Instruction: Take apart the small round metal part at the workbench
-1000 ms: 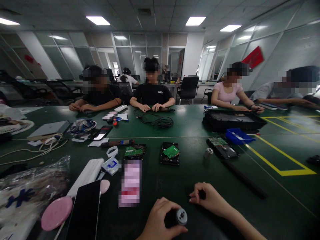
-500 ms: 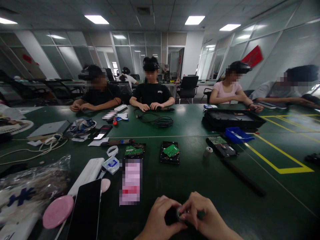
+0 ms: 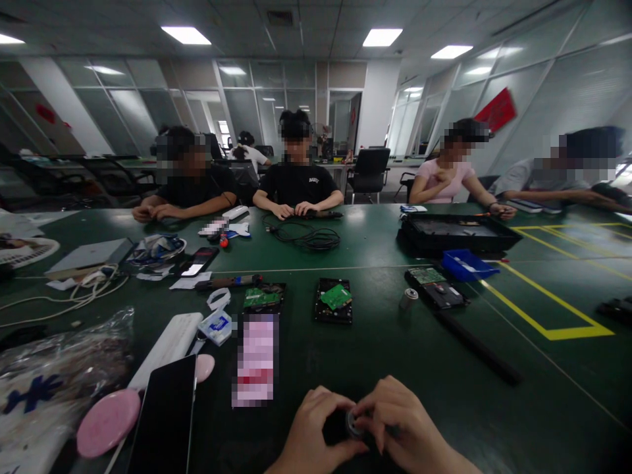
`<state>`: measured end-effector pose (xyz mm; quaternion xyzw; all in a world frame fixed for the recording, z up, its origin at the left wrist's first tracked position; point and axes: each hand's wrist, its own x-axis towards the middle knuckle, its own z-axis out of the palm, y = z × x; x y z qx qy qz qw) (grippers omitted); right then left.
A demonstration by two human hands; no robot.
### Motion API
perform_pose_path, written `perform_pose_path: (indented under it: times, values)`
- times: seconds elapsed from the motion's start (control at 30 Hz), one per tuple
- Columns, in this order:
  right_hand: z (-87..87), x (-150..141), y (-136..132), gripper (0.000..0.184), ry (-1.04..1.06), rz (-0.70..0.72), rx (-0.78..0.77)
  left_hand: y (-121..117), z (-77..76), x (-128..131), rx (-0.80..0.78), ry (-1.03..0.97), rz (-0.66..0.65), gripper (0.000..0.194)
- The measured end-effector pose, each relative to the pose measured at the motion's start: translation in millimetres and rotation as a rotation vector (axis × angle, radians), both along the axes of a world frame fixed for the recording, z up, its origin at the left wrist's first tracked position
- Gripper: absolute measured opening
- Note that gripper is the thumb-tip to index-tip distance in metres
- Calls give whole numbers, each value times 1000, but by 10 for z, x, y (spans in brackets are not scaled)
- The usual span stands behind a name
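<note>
1. Around nine o'clock from the metal cylinder [image 3: 352, 424] in the person's hands, a clear plastic bag [image 3: 74, 359] lies on the green table [image 3: 296, 362], with a pink disc [image 3: 108, 423] near its right side.
2. Also at nine o'clock, just right of the disc, a dark-screened device [image 3: 166, 411] lies face up.
3. At ten o'clock are a white-and-blue packet [image 3: 217, 327] and, nearer the hands, a pixelated pink item [image 3: 255, 362].
4. At eleven o'clock sits a dark drive with a green board [image 3: 261, 298].
5. The left hand [image 3: 309, 428] reaches in from eight o'clock, thumb and fingers curved round the metal cylinder and clamped on its sides; its round end faces up toward the camera.
6. Just short of twelve o'clock lies a drive with a tilted green board [image 3: 334, 299].
7. The right hand [image 3: 402, 424], at three o'clock, has bent fingertips bunched on the metal cylinder's end; whether they pinch anything cannot be told.
8. At one o'clock a second cylinder [image 3: 409, 299] stands upright, near another drive [image 3: 439, 288] and a blue tray [image 3: 457, 268].
9. At two o'clock lies a long black strip [image 3: 478, 347].
</note>
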<state>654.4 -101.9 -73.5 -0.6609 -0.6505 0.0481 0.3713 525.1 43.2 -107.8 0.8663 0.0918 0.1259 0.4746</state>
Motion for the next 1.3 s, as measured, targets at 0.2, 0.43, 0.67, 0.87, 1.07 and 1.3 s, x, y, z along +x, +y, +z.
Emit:
perform_pose_path:
  times: [0.2,0.43,0.67,0.87,1.07,1.3]
  values:
    - [-2,-4,-8,31,-32,25,52,6,-7,9,13,-1,-8,34]
    - [5,-75,13,25,253,-17,134,7,-10,7,-4,12,7,37]
    - [-47,-119,23,26,298,-44,120,6,8,-11,-17,11,8,34]
    - [-44,-107,23,18,200,-60,91,-8,14,7,0,-7,24,31]
    - [-23,-95,36,26,126,-15,144,-7,-12,5,17,-6,12,35]
    - [83,-14,-3,29,140,-42,244,27,10,14,48,20,-17,40]
